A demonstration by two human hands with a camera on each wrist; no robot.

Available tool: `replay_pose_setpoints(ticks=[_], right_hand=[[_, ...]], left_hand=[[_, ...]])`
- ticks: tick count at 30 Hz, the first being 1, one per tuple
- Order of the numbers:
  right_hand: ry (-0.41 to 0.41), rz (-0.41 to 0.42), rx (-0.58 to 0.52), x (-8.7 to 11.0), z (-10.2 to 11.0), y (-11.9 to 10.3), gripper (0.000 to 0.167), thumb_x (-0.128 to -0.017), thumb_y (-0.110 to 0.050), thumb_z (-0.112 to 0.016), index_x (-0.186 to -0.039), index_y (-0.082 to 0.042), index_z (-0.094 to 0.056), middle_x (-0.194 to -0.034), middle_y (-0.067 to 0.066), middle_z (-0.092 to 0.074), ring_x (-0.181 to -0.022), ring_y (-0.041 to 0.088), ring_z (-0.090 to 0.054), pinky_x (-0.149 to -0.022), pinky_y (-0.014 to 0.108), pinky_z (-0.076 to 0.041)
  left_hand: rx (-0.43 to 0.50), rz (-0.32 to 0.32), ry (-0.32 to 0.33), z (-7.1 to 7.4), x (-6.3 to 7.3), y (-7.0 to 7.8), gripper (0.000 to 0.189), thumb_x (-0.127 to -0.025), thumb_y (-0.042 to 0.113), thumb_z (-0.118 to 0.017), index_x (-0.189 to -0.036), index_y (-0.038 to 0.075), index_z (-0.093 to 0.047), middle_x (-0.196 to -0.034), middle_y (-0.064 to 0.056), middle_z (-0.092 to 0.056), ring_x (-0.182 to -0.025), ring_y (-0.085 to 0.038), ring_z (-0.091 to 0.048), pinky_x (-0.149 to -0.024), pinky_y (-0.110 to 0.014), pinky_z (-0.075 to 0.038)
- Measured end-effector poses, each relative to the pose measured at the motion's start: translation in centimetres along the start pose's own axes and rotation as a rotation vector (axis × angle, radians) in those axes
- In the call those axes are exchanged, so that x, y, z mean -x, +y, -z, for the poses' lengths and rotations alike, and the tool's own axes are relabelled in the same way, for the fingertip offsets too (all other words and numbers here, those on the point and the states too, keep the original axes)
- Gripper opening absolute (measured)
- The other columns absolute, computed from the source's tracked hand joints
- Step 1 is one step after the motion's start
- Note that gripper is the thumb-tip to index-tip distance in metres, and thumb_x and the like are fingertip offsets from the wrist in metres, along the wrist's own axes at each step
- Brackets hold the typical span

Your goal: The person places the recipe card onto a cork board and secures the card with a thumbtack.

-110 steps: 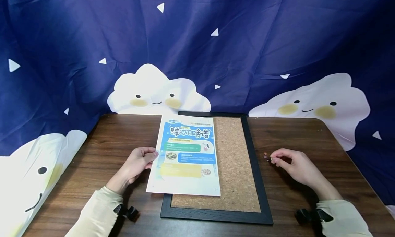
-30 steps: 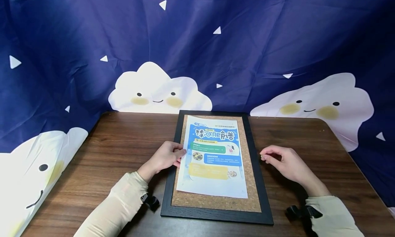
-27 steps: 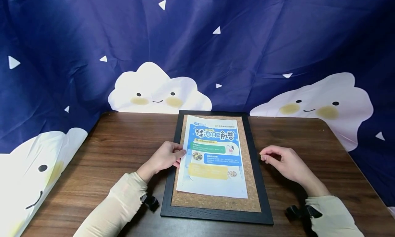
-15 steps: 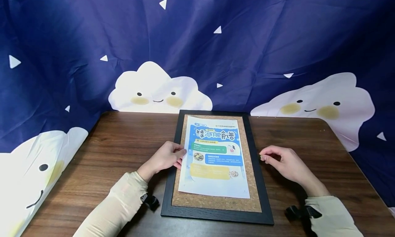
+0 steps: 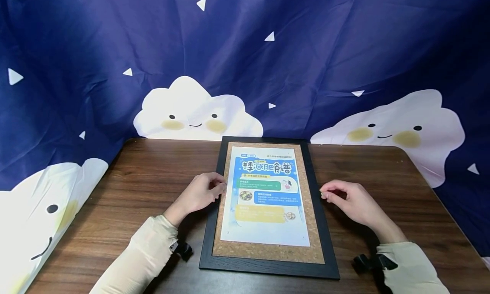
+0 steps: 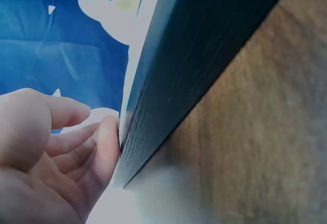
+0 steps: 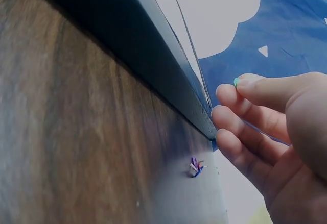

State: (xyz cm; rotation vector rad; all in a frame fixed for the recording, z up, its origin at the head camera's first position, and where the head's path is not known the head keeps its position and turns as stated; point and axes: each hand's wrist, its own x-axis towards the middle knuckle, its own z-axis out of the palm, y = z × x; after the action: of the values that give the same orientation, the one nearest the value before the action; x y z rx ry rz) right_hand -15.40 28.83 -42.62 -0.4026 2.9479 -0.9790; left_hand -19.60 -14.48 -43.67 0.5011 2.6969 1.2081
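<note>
A: Your grips?
B: Your left hand (image 5: 198, 194), left of centre, has thumb and fingers apart; your right hand (image 5: 354, 201), right of centre, pinches a small green piece (image 7: 236, 81).
A: Printed sheet (image 5: 264, 196)?
B: On the corkboard (image 5: 268, 252); lower centre, head view.

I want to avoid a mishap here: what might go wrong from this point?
The left hand appears not to grip the sheet lying on the cork board, so the sheet might slide. The right hand pinches a tiny green piece, which could slip and drop. The small coloured items on the table might scatter if brushed.
</note>
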Motion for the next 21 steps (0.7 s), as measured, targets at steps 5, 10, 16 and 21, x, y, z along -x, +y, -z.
replay_pose_setpoints(ticks=[5, 10, 16, 21], right_hand=[[0.009, 0.025, -0.014, -0.4, -0.2, -0.3, 0.014, -0.101, -0.01, -0.076, -0.114, -0.012, -0.08, -0.095, -0.002, -0.077, -0.085, 0.013, -0.062, -0.077, 0.022, -0.054], [0.013, 0.06, -0.03, -0.8, -0.5, -0.7, 0.013, -0.102, -0.01, -0.076, -0.114, -0.011, -0.08, -0.094, -0.002, -0.076, -0.083, 0.012, -0.062, -0.075, 0.023, -0.055], [-0.004, 0.087, -0.078, -1.3, -0.8, -1.3, 0.012, -0.103, -0.009, -0.074, -0.113, -0.01, -0.079, -0.092, -0.001, -0.075, -0.083, 0.011, -0.063, -0.074, 0.023, -0.055], [-0.016, 0.1, -0.129, -1.7, -1.0, -1.7, 0.011, -0.103, -0.008, -0.073, -0.112, -0.007, -0.079, -0.095, 0.002, -0.076, -0.084, 0.011, -0.064, -0.073, 0.023, -0.056]], left_hand=[[-0.133, -0.106, 0.046, -0.2, 0.2, 0.0, 0.024, -0.106, 0.014, -0.068, -0.127, 0.002, -0.074, -0.117, -0.009, -0.074, -0.104, -0.022, -0.068, -0.092, -0.04, -0.057], [-0.285, -0.216, -0.015, -0.4, 0.4, 0.2, 0.042, -0.107, 0.017, -0.068, -0.143, -0.005, -0.064, -0.149, -0.021, -0.061, -0.144, -0.038, -0.053, -0.118, -0.054, -0.047], [-0.365, -0.283, -0.128, -0.8, 0.6, 0.2, 0.055, -0.109, 0.018, -0.066, -0.153, -0.011, -0.053, -0.163, -0.027, -0.046, -0.156, -0.042, -0.04, -0.125, -0.055, -0.041], [-0.383, -0.324, -0.185, -1.4, 0.0, -1.1, 0.06, -0.11, 0.023, -0.064, -0.156, -0.012, -0.048, -0.167, -0.026, -0.041, -0.159, -0.04, -0.038, -0.127, -0.054, -0.038]])
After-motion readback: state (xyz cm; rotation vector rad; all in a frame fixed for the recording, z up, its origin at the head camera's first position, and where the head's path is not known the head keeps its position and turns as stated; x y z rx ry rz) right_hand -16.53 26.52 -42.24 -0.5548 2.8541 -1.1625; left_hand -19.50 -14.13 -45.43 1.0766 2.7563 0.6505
